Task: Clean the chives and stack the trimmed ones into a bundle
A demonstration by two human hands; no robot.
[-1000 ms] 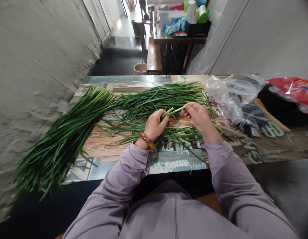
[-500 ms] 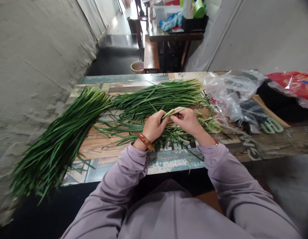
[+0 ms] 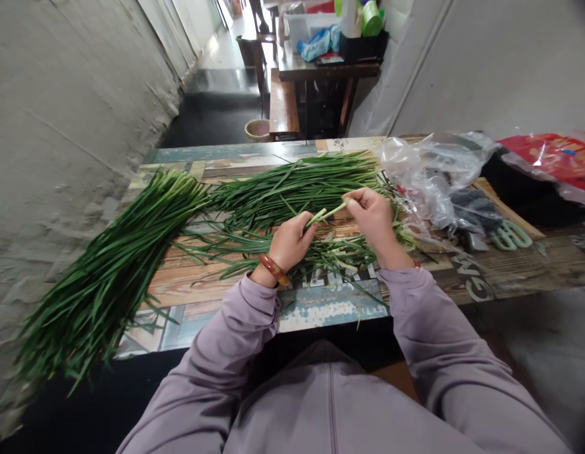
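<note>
My left hand (image 3: pixel 291 242) is closed round a green chive stalk (image 3: pixel 326 214), gripping its leafy part above the table. My right hand (image 3: pixel 373 215) pinches the pale end of the same stalk between thumb and fingers. Under both hands lies a loose heap of chives (image 3: pixel 334 252). A neat long bundle of chives (image 3: pixel 117 265) lies to the left, and another pile of chives (image 3: pixel 301 180) stretches across the table behind my hands.
The patterned table (image 3: pixel 320 309) runs along a rough wall on the left. A crumpled clear plastic bag (image 3: pixel 429 170) and green-handled scissors (image 3: pixel 507 236) lie at the right, with a red bag (image 3: pixel 552 161) beyond. A dark table (image 3: pixel 327 66) with containers stands farther back.
My right hand slid in along the stalk toward the left hand, then drew back out to its pale end. The left hand has kept its grip.
</note>
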